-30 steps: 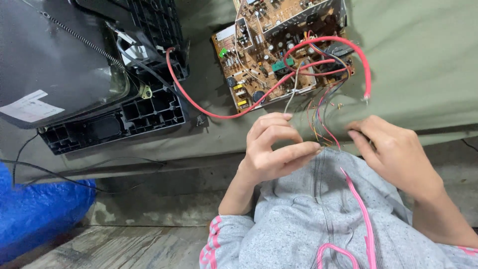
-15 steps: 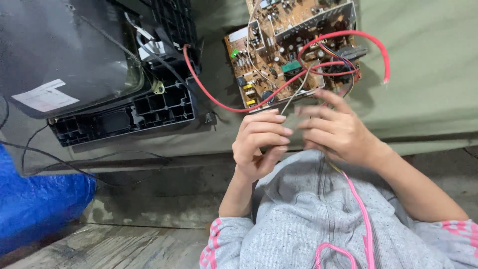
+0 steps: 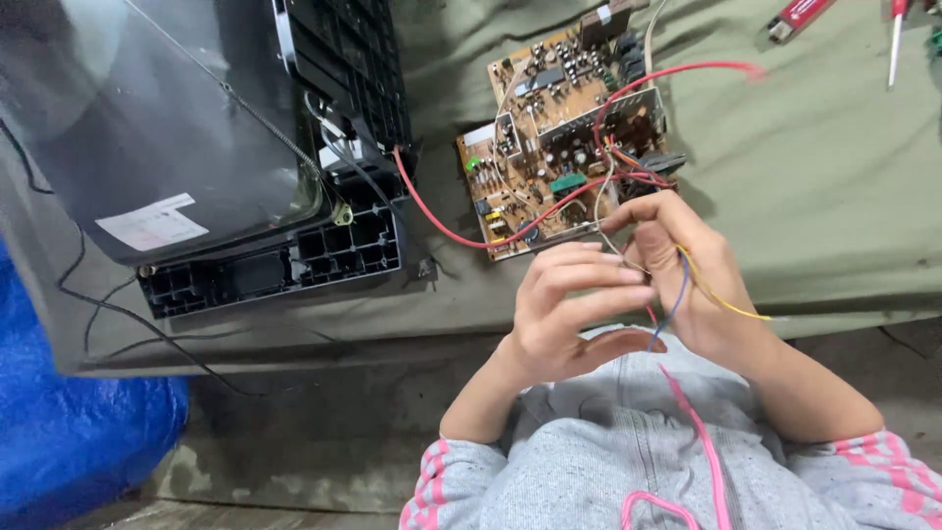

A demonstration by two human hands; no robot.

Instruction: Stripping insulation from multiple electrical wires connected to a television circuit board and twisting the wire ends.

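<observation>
Right by the tan circuit board (image 3: 559,137), left hand (image 3: 569,314) and right hand (image 3: 687,275) pinch thin coloured wires (image 3: 677,290), both grips closed; board's already out of the black TV casing (image 3: 275,236), wires still attached.

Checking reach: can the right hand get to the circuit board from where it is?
Probably yes. The right hand sits just below the circuit board, nothing between them, though its fingers pinch thin wires.

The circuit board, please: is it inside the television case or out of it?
Out: the circuit board lies bare on the green cloth, beside the television.
</observation>
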